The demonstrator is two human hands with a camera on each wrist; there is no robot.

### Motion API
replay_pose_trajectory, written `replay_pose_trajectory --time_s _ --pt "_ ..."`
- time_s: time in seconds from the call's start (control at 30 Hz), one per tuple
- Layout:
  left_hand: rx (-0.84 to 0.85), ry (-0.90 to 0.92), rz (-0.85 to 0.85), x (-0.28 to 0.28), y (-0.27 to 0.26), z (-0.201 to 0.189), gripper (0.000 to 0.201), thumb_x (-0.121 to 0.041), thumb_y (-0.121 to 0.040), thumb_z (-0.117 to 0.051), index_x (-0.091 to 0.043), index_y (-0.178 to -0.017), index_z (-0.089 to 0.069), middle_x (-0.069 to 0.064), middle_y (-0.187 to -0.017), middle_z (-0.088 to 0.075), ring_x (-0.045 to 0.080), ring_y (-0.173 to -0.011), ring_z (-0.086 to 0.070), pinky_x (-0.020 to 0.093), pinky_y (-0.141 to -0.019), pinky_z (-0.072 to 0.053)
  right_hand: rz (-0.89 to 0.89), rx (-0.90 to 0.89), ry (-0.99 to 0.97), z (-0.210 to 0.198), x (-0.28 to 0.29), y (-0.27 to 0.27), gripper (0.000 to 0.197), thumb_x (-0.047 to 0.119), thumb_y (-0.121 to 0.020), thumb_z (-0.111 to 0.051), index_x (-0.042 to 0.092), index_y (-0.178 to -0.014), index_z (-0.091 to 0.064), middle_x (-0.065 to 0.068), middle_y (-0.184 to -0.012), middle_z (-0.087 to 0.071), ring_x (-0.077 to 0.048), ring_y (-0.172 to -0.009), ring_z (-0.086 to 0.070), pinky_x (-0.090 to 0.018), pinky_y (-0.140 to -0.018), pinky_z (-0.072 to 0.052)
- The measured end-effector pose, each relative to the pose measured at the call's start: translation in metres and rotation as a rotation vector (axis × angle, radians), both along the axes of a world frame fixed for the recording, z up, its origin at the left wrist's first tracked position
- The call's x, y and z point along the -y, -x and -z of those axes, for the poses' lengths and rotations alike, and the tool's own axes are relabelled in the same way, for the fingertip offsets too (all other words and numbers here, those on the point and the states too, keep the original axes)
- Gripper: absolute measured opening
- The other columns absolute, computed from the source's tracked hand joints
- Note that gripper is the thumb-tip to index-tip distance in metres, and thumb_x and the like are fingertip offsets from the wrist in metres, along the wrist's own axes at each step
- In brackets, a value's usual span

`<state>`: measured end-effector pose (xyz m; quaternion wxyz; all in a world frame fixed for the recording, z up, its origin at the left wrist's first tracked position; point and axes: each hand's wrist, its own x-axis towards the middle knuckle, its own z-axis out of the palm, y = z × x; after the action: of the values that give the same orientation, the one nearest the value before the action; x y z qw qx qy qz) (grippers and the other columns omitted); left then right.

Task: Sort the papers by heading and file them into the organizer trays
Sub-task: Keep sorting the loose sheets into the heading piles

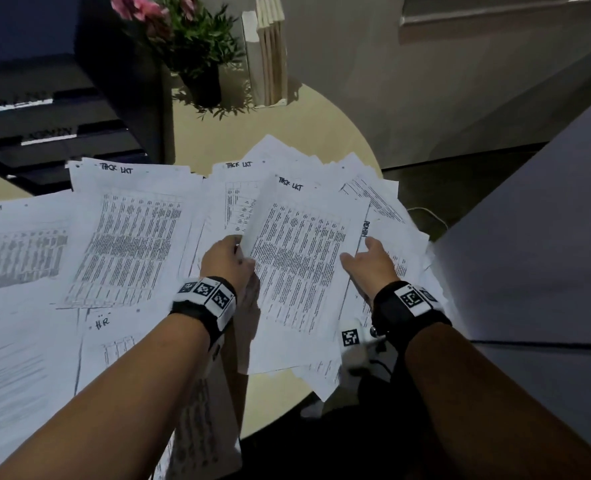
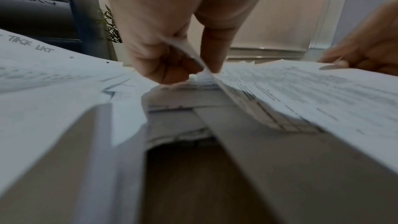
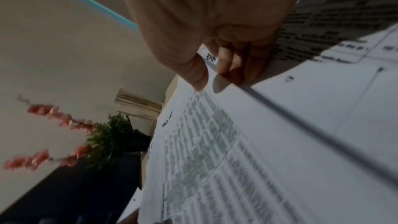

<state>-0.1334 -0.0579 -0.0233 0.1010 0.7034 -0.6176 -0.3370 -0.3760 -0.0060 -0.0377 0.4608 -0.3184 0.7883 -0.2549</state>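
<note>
Papers spread in overlapping drifts across a round pale table, several hanging past the near edge. Handwritten headings legible on some: "TASK LIST" on three, "HR" on one lower left. Top sheet headed "TASK LIST" lifted at centre, tilted above the pile. Left hand pinching that sheet's left edge, thumb over curled fingers, clear in the left wrist view. Right hand at the sheet's right edge, thumb on top, fingers curled beneath; looks like a light pinch. Dark organizer trays stacked at far left, partly under the papers' back edge. Potted plant and upright books at the back. Likely handling: thin, limp, light stock, prone to sagging, creasing and sliding off neighbours. Best taken by opposite long edges, near mid-height, kept slightly bowed for stiffness.
</note>
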Motion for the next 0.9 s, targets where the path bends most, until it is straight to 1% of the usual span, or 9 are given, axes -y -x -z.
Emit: replay_pose_trajectory --time_s 0.13,0.2,0.33,0.5,0.6,0.67,0.77,0.83,0.9 --pt "-0.315 -0.117 -0.049 -0.011 0.008 -0.004 0.010 -0.007 -0.088 -0.066 -0.016 -0.086 -0.060 0.001 -0.071 -0.066 0.021 -0.066 -0.064 0.028 -0.059 -0.055 -0.045 -0.095 0.167 -0.005 0.002 0.010 0.002 0.017 -0.095 -0.058 0.018 -0.096 -0.058 0.003 -0.086 -0.060 -0.021 -0.080 -0.056 -0.026 -0.072 -0.041" --pt "-0.368 -0.107 -0.046 -0.016 0.009 -0.008 0.013 -0.012 -0.088 -0.070 -0.016 -0.095 -0.059 -0.006 -0.080 -0.065 0.010 -0.072 -0.062 0.016 -0.059 -0.050 -0.137 -0.084 0.207 -0.015 -0.002 0.014 0.009 0.014 -0.095 -0.059 0.019 -0.102 -0.061 0.004 -0.086 -0.062 -0.017 -0.081 -0.058 -0.022 -0.073 -0.041" --pt "-0.331 -0.102 -0.105 -0.018 -0.008 0.003 0.024 -0.022 -0.089 -0.069 -0.014 -0.108 -0.058 -0.005 -0.094 -0.066 0.014 -0.085 -0.063 0.030 -0.077 -0.048 -0.388 -0.030 0.094 -0.021 -0.012 0.012 0.010 0.009 -0.095 -0.058 0.010 -0.088 -0.065 0.001 -0.071 -0.055 -0.014 -0.065 -0.050 -0.021 -0.061 -0.039" --pt "-0.295 -0.068 -0.160 -0.020 -0.033 0.005 0.015 -0.003 -0.087 -0.063 -0.013 -0.098 -0.064 0.006 -0.089 -0.067 0.024 -0.083 -0.063 0.030 -0.073 -0.050 -0.142 -0.505 -0.003 -0.003 -0.004 0.026 0.042 0.019 -0.093 -0.060 0.012 -0.134 -0.056 -0.015 -0.131 -0.048 -0.034 -0.117 -0.050 -0.034 -0.101 -0.040" --pt "-0.440 -0.087 -0.166 -0.019 -0.049 -0.002 0.020 0.007 -0.080 -0.067 -0.013 -0.080 -0.068 0.011 -0.082 -0.070 0.031 -0.081 -0.065 0.033 -0.077 -0.054 -0.046 -0.393 -0.053 0.005 0.004 0.024 0.062 0.032 -0.089 -0.065 0.009 -0.142 -0.042 -0.018 -0.137 -0.047 -0.035 -0.127 -0.047 -0.039 -0.109 -0.036" --pt "-0.560 -0.081 -0.172 -0.018 -0.053 -0.010 0.021 0.012 -0.075 -0.065 -0.008 -0.069 -0.067 0.017 -0.083 -0.071 0.037 -0.086 -0.069 0.046 -0.082 -0.056 -0.002 -0.269 -0.036 0.009 0.012 0.020 0.058 0.029 -0.090 -0.064 0.007 -0.139 -0.042 -0.016 -0.132 -0.055 -0.032 -0.124 -0.052 -0.036 -0.105 -0.040" --pt "-0.715 -0.059 -0.156 -0.017 -0.040 -0.032 0.031 0.031 -0.071 -0.054 0.001 -0.068 -0.062 0.011 -0.099 -0.064 0.009 -0.077 -0.071 0.032 -0.068 -0.056 -0.040 -0.291 0.030 0.006 0.020 0.018 0.019 0.014 -0.091 -0.057 0.010 -0.110 -0.055 -0.012 -0.105 -0.059 -0.029 -0.101 -0.059 -0.028 -0.084 -0.043" --pt "-0.718 0.063 -0.026 -0.014 -0.029 -0.044 0.029 0.030 -0.069 -0.062 0.002 -0.075 -0.066 0.000 -0.128 -0.053 -0.011 -0.098 -0.063 0.018 -0.077 -0.054 -0.076 -0.354 0.203 -0.007 0.019 0.022 0.015 0.003 -0.090 -0.052 0.010 -0.099 -0.062 -0.010 -0.102 -0.055 -0.025 -0.091 -0.055 -0.021 -0.078 -0.039" --pt "-0.445 0.266 0.225 -0.006 -0.022 -0.049 0.021 0.012 -0.072 -0.077 -0.008 -0.069 -0.071 -0.007 -0.151 -0.034 0.003 -0.140 -0.036 0.038 -0.113 -0.035 -0.122 -0.368 0.452 -0.034 0.015 0.024 0.028 -0.010 -0.087 -0.046 0.008 -0.090 -0.066 -0.007 -0.102 -0.057 -0.016 -0.088 -0.053 -0.010 -0.074 -0.036"
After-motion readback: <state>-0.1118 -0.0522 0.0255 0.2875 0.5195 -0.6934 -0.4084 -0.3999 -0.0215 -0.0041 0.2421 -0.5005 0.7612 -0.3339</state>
